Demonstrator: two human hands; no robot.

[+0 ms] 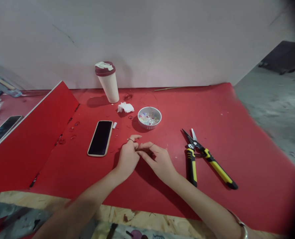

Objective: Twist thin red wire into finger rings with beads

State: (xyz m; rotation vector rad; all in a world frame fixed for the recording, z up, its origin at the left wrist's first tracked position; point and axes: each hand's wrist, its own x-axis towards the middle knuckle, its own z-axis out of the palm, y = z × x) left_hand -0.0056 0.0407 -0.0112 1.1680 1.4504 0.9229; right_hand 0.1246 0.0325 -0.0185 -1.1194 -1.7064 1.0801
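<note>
My left hand [128,156] and my right hand [157,160] rest together on the red table cover [237,116], fingertips meeting in a pinch. Between them is something very small and thin that I cannot make out; a thin dark loop shows at the left index finger. A small white bowl of coloured beads [149,117] sits just beyond the hands. Yellow-and-black cutters [204,157] lie open to the right of my right hand. A dark phone [100,137] lies face up to the left of my left hand.
A white cup with a dark red lid [108,81] stands at the back by the wall. A crumpled white scrap [125,107] lies near it. A raised red panel [28,139] slopes at the left, another phone [3,129] beyond it. Several small rings [73,131] dot the cover.
</note>
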